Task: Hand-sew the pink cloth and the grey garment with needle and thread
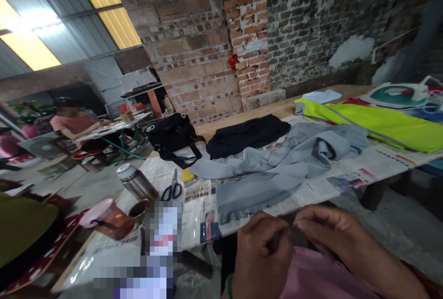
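- Both hands are meeting at about 6 o'clock in the view, just below the near edge of the table.
- Left hand: fingers are curling inward, thumb and forefinger pressed together on a small dark piece held between the two hands.
- Right hand: fingertips are pinching the same dark piece from the 3 o'clock side; what the piece is, I cannot tell, as it is mostly hidden by the fingers.
- The piece is sitting over pink cloth on the lap, at 6 o'clock from the hands.
- Judgement: the work is fine finger-work, so keeping both pinches close together and the piece raised into the light is likely helping control.
- Judgement: the wrists are resting near the lap; steadying them there would be reducing tremor.
- At 12 o'clock from the hands a grey garment is lying on newspaper; beyond it a black garment.
- At 10 o'clock: scissors, a steel flask, a black bag.
- At 2 o'clock: yellow-green fabric and an iron.
- Another person is sitting at a far table at 10 o'clock, well apart.
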Demonstrator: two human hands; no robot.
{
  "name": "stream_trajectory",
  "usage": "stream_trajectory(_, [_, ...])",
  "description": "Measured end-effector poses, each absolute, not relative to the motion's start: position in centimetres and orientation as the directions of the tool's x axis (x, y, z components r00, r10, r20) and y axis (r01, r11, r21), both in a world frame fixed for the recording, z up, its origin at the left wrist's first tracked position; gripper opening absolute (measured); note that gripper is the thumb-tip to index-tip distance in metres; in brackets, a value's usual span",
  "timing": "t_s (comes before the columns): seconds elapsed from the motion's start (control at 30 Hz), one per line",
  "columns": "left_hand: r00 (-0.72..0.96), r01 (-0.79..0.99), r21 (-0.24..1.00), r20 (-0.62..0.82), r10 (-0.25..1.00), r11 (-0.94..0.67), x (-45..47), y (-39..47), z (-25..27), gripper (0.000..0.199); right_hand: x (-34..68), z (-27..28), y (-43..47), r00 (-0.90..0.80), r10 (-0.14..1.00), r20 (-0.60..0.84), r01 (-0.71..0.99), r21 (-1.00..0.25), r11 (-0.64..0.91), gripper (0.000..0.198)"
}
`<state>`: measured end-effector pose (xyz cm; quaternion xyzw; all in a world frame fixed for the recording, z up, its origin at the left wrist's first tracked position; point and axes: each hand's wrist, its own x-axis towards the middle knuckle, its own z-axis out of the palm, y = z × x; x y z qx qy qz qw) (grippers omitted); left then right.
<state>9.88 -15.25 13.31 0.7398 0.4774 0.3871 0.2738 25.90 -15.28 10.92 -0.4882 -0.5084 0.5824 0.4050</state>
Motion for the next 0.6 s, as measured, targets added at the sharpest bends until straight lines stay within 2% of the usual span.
stream_trajectory(0.13, [0.209, 0.43, 0.849, 0.237, 0.949, -0.307, 9.9, -15.1, 13.5, 0.017, 26.0, 11.4, -15.4, -0.177, 0.975, -0.135, 0.041, -0.991, -0.129, 0.037])
stream_trajectory(0.3, [0.193, 0.156, 0.984, -0.114, 0.975, 0.084, 9.3, -14.8, 12.8, 0.014, 27.9, 12.2, -14.5, 0.002, 1.0, 0.02, -0.004, -1.0, 0.02, 0.04])
stream_trajectory(0.4, [0.238, -0.064, 0.961, -0.248, 0.939, 0.27, 8.7, -14.4, 11.8, 0.01, 30.0, 14.2, -13.4, 0.162, 0.978, 0.131, 0.012, -0.991, 0.131, 0.042])
stream_trajectory(0.47, [0.259, -0.187, 0.924, -0.283, 0.924, 0.335, 8.5, -14.0, 11.2, 0.008, 31.8, 16.3, -12.5, 0.267, 0.935, 0.234, 0.035, -0.972, 0.233, 0.054])
stream_trajectory(0.53, [0.273, -0.277, 0.884, -0.304, 0.913, 0.377, 8.4, -13.7, 10.7, 0.007, 33.9, 18.4, -11.3, 0.283, 0.905, 0.317, 0.025, -0.946, 0.323, 0.064])
stream_trajectory(0.6, [0.298, -0.337, 0.846, -0.321, 0.899, 0.414, 8.4, -13.5, 10.4, 0.007, 36.3, 20.3, -9.8, 0.307, 0.868, 0.392, 0.032, -0.915, 0.402, 0.044])
